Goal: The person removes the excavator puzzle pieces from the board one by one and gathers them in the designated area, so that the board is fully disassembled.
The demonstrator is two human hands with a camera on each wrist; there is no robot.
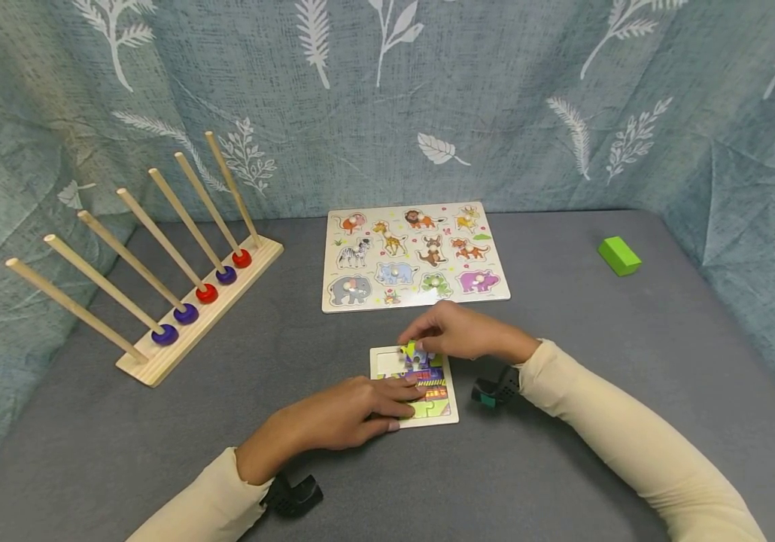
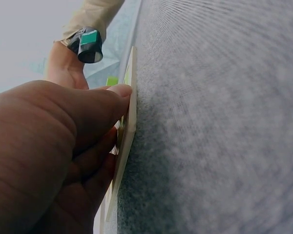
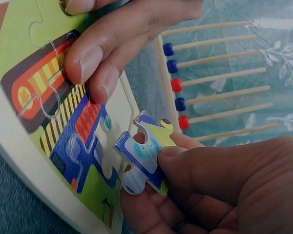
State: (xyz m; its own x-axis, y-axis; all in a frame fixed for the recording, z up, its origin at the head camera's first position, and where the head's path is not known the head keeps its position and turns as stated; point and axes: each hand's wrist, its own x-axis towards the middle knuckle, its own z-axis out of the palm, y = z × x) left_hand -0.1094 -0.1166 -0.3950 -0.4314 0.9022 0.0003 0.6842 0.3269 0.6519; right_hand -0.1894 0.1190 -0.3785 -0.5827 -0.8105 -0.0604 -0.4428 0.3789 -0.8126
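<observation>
A small jigsaw puzzle in a pale wooden tray (image 1: 454, 406) lies on the table, partly filled with pieces that show a colourful vehicle. My right hand (image 1: 472, 331) pinches a blue, green and white jigsaw piece (image 3: 145, 153) between thumb and fingers. In the right wrist view that piece is tilted and apart from the fitted pieces, above the tray's unfilled part. My left hand (image 1: 350, 410) rests on the puzzle with extended fingers over the fitted pieces. Its thumb (image 2: 118, 92) touches the tray's near edge in the left wrist view.
Behind the tray lies an animal peg puzzle board (image 1: 414, 293). At the left stands a wooden rack (image 1: 225, 305) of upright rods with red and purple rings. A green block (image 1: 620, 256) sits at the far right. A leaf-patterned curtain (image 1: 496, 98) hangs behind the table.
</observation>
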